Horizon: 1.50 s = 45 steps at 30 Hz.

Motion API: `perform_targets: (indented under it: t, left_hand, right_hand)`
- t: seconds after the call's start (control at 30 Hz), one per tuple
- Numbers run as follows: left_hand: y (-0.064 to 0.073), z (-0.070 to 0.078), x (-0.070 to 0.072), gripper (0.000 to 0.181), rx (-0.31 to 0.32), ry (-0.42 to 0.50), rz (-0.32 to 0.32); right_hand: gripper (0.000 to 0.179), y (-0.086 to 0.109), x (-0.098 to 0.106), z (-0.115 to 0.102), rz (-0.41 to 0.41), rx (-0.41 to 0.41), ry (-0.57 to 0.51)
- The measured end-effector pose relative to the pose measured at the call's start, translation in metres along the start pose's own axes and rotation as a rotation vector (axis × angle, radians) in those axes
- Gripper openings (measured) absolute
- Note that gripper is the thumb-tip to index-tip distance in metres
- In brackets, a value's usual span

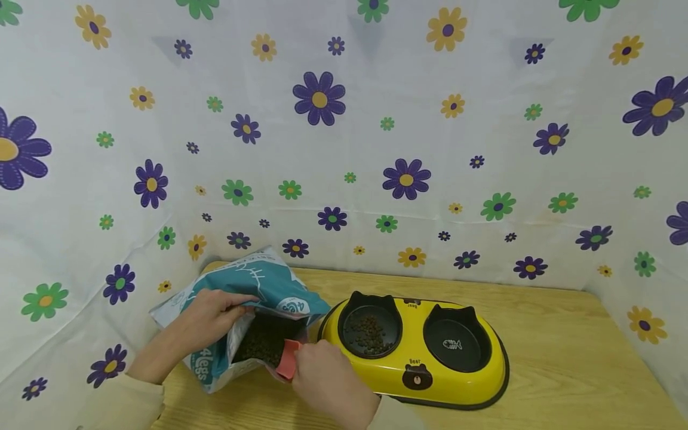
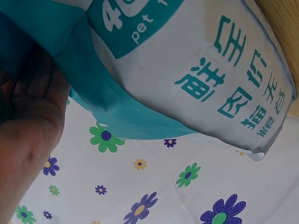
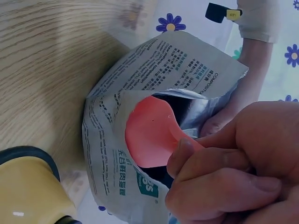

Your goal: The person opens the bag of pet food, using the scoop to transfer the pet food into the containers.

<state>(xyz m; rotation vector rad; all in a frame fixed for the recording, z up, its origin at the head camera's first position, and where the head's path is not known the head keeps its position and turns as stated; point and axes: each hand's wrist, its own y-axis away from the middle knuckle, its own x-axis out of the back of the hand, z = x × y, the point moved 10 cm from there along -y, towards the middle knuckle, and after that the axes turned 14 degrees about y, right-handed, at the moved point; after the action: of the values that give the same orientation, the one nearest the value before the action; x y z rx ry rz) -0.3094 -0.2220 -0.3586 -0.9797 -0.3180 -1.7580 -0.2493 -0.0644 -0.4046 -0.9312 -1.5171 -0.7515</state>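
Head view: The left hand (image 1: 212, 316) pinches the upper rim of the bag (image 1: 236, 279) between thumb and forefinger; kibble (image 1: 263, 345) lies inside, below those fingers. The right hand (image 1: 329, 377) grips the scoop (image 1: 289, 359), whose head sits just beyond the fingers, at the near edge of the bag's mouth. The feeder (image 1: 416, 340) stands just beside the right knuckles, with kibble in the bowl nearer to them.

Left wrist view: The fingers reach under the teal fold; their tips are hidden, so the exact grip cannot be told here. The bag wall appears soft and creasing, likely slick. Hold it by the rim; the filled lower part is probably heavy and apt to sag.

Right wrist view: Thumb and fingers close around the scoop's handle, the head extending past the fingertips into the mouth. The scoop appears light, smooth and fairly stiff; grip it close behind the head. Its load cannot be told.
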Motion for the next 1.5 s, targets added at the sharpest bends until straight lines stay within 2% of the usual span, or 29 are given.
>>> perform_targets:
  t: [0.13,0.23,0.43,0.53,0.63,0.73,0.97,1.17,1.27,1.5]
  left_hand:
    - [0.0,0.002,0.0,0.027,-0.018,-0.003,0.006]
    - [0.0,0.002,0.001,0.027,-0.026,-0.009,0.009]
    - [0.001,0.0,0.0,0.027,0.004,-0.001,-0.002]
    - [0.001,0.001,0.0,0.026,-0.011,0.0,0.006]
    - [0.001,0.003,0.001,0.026,-0.032,0.0,0.014]
    - [0.0,0.003,0.0,0.027,-0.027,-0.001,0.011]
    - [0.001,0.002,0.002,0.027,-0.013,-0.001,0.001]
    - [0.001,0.001,0.002,0.028,-0.001,0.001,-0.003]
    - [0.001,0.0,0.002,0.028,0.009,-0.001,-0.005]
    - [0.0,-0.002,-0.001,0.027,0.006,0.012,0.0]
  right_hand:
    - [0.022,-0.004,-0.004,-0.003,-0.009,-0.033,0.032]
    - [0.023,-0.007,-0.005,-0.007,0.006,-0.025,0.057]
    - [0.013,-0.008,-0.013,-0.007,0.036,0.015,0.019]
    - [0.019,-0.008,-0.017,-0.005,0.066,0.022,-0.012]
    - [0.032,-0.007,-0.019,0.0,0.093,0.008,-0.075]
    - [0.042,-0.005,-0.02,0.004,0.102,-0.008,-0.129]
    - [0.043,0.0,-0.026,0.017,0.062,-0.082,-0.378]
    - [0.043,0.002,-0.029,0.023,0.054,-0.096,-0.495]
    - [0.041,0.003,-0.029,0.021,0.06,-0.095,-0.44]
    - [0.025,0.002,-0.026,0.006,0.058,-0.073,-0.055]
